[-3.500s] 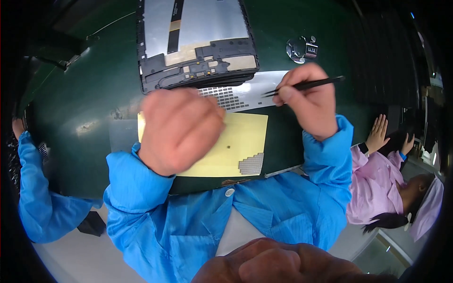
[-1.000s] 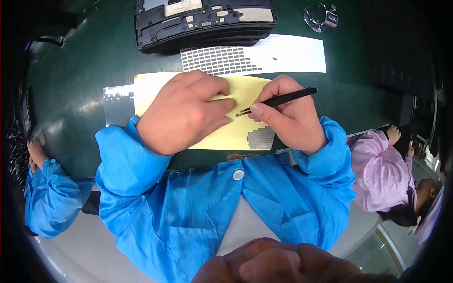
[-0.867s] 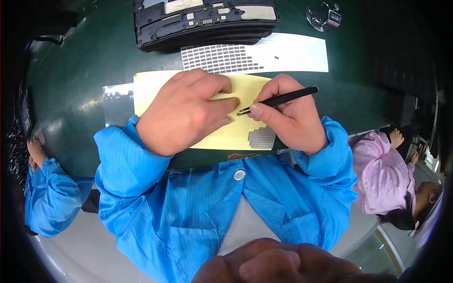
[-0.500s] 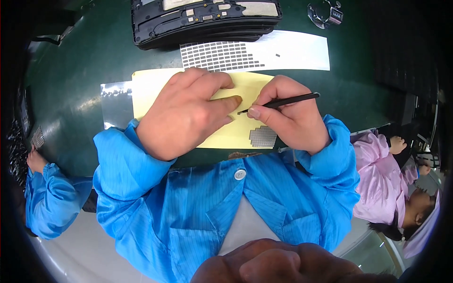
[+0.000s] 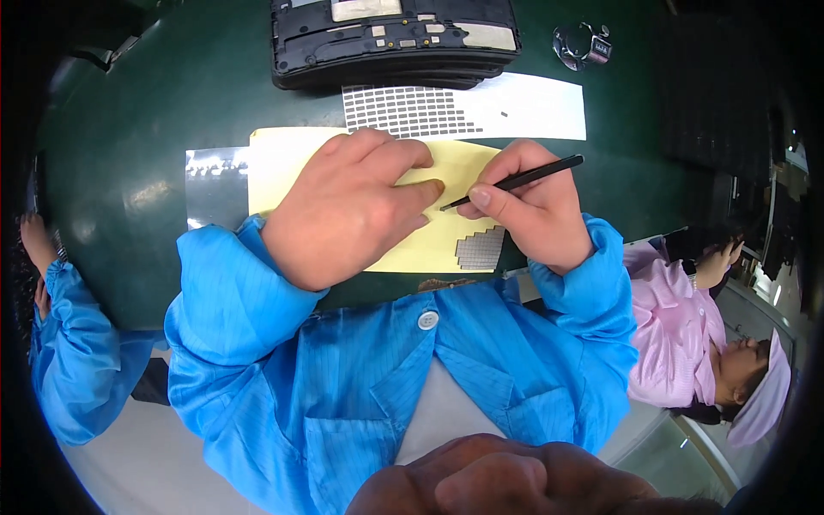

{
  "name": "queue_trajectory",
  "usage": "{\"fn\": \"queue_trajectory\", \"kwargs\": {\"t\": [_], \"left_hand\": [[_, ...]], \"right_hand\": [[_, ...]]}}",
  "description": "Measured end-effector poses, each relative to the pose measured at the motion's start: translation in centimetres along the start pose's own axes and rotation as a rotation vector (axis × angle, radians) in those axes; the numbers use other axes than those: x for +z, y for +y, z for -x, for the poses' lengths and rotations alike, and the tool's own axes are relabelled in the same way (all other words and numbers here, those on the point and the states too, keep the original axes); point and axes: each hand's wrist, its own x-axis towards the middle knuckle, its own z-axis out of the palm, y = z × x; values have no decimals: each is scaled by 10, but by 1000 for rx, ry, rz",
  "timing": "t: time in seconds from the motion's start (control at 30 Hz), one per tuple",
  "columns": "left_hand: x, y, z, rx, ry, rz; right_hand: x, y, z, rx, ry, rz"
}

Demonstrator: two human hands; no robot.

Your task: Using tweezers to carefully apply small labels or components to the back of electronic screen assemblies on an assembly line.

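A yellow sheet [image 5: 468, 167] lies on the green table before me. My left hand [image 5: 356, 197] rests palm down on it, fingers apart and slightly bent, holding nothing I can see. My right hand [image 5: 541, 206] pinches black tweezers [image 5: 541, 172], whose tips point down-left at the sheet, close beside my left thumb and forefinger. Whether anything tiny sits in the tips is too small to tell. A block of small grey rectangular pieces [image 5: 480, 249] is stuck on the sheet's near right corner. Behind it, a white sheet [image 5: 545, 107] carries rows of dark grey pieces and one stray piece.
Black plastic housings [image 5: 395, 56] are stacked at the back, over the white sheet's edge. A clear film [image 5: 217, 184] shows under the yellow sheet's left side. At back right lies a wristwatch [image 5: 584, 45]. Co-workers sit left, in a blue sleeve [image 5: 90, 352], and right, in pink [image 5: 674, 335].
The tweezer tips have shifted slightly right, near the same spot on the yellow sheet. My left hand stays planted. The whole view has shifted a little; the co-workers' hands have moved.
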Motion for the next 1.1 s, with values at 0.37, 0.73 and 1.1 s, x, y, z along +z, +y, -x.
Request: {"fn": "queue_trajectory", "kwargs": {"t": [0.37, 0.73, 1.1], "left_hand": [[-33, -4, 9, 90, 192, 34], [-19, -50, -8, -541, 885, 937], [-21, -48, -10, -559, 870, 971]], "right_hand": [[26, -87, -63, -438, 61, -127], [55, -111, -149, -240, -4, 124], [56, -113, -150, -277, -37, 196]]}}
